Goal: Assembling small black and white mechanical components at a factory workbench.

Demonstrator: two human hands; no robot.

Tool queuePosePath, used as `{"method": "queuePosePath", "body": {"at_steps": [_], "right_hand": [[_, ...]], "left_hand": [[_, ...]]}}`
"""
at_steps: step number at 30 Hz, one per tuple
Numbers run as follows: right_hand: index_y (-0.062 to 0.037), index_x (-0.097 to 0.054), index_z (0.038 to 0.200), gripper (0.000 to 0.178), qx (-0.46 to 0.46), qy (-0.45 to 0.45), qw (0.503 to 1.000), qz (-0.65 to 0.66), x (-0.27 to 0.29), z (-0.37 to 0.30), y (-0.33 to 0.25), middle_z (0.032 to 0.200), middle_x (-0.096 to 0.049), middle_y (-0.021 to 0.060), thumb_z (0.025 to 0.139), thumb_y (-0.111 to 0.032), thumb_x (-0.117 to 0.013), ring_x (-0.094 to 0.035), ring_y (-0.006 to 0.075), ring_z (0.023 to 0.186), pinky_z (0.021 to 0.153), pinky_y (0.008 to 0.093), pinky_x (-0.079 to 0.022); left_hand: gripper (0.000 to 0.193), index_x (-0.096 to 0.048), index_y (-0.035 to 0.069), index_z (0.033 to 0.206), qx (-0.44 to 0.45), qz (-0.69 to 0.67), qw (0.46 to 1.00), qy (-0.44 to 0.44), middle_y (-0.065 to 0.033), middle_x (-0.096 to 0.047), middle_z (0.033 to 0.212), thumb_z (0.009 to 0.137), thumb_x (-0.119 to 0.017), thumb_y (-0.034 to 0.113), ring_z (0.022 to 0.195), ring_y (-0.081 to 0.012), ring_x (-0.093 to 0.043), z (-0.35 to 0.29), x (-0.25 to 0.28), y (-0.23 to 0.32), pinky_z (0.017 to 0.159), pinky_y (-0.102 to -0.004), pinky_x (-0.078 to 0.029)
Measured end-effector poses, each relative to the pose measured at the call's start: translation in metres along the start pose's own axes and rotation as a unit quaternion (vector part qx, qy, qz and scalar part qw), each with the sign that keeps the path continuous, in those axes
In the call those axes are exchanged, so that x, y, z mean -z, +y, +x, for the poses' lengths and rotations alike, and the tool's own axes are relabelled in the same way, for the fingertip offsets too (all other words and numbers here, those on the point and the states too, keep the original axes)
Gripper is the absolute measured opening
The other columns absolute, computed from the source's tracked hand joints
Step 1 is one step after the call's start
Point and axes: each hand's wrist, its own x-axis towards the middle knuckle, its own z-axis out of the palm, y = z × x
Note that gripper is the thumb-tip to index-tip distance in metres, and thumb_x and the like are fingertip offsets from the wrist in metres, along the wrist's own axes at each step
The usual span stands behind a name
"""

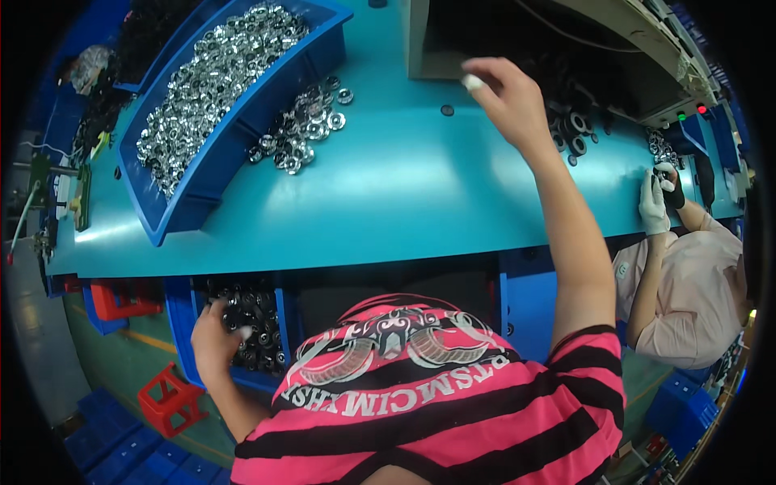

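Note:
My left hand [214, 339] reaches down below the table edge into a blue bin [182, 331] full of black ring parts [255, 311], its fingers curled among them. What it grips is hidden. My right hand [505, 97] is stretched far forward over the teal table [388, 194], at the mouth of a grey machine [566, 40]. Its fingers are pinched together, with white tape on a fingertip; I cannot tell what is between them. More black rings [570, 129] lie just right of that hand.
A long blue tray [218, 113] of shiny silver rings stands at the back left, with a loose pile of silver rings [303, 129] beside it. A co-worker's gloved hand [656, 202] works at the table's right end. Red stools [166, 400] and blue crates stand on the floor below.

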Motion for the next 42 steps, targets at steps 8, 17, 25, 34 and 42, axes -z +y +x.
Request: {"method": "queuePosePath", "body": {"at_steps": [8,17,25,34,42], "right_hand": [[-0.0112,-0.067,0.126,0.047,0.023,-0.112,0.934,-0.337,-0.088,0.162,0.104,0.127,-0.065,0.0188,0.088,-0.038,-0.065,-0.06,0.0398,0.121,0.103,0.0561,-0.045],[-0.0085,-0.068,0.119,0.05,0.072,-0.25,0.89,-0.375,-0.057,0.124,0.074,0.126,-0.061,0.0175,0.079,-0.039,-0.069,-0.048,0.0325,0.133,0.114,0.0544,-0.031],[-0.0129,-0.069,0.114,0.03,0.211,-0.141,0.935,-0.248,-0.049,0.042,0.067,0.117,-0.062,0.0114,0.085,-0.015,-0.065,-0.048,0.032,0.129,0.116,0.0559,-0.028],[-0.0088,-0.071,0.111,0.035,0.152,-0.045,0.981,-0.11,-0.04,0.016,0.06,0.111,-0.068,0.0102,0.079,0.001,-0.066,-0.061,0.0327,0.107,0.092,0.0383,-0.053],[-0.0022,-0.064,0.126,0.039,-0.135,-0.131,0.896,0.402,-0.069,-0.03,-0.035,0.11,-0.069,0.0047,0.088,0.002,-0.071,-0.065,0.0101,0.1,0.088,0.0258,-0.054]], "left_hand": [[0.034,-0.068,0.004,0.114,-0.13,-0.219,0.958,0.133,-0.0131,-0.064,0.085,0.081,-0.072,0.001,0.074,-0.0283,-0.063,0.052,-0.013,0.109,0.068,-0.0383,-0.051],[0.024,-0.072,0.005,0.105,-0.379,-0.297,0.876,0.032,-0.0091,-0.064,0.075,0.081,-0.075,0.003,0.064,-0.0203,-0.062,0.117,-0.052,0.214,0.059,-0.0325,-0.048],[0.018,-0.074,0.005,0.101,-0.333,-0.356,0.873,0.03,-0.0078,-0.063,0.074,0.082,-0.075,0.003,0.057,-0.0175,-0.057,0.123,-0.066,0.207,0.054,-0.0313,-0.045],[0.017,-0.073,0.005,0.102,-0.339,-0.368,0.864,0.047,-0.0078,-0.062,0.077,0.085,-0.073,0.003,0.061,-0.0174,-0.056,0.119,-0.064,0.205,0.057,-0.0312,-0.046],[0.042,-0.069,0.008,0.12,-0.28,-0.404,0.863,0.114,-0.0074,-0.061,0.089,0.079,-0.078,0.006,0.07,-0.0156,-0.058,0.11,-0.054,0.22,0.061,-0.0292,-0.047]]}}
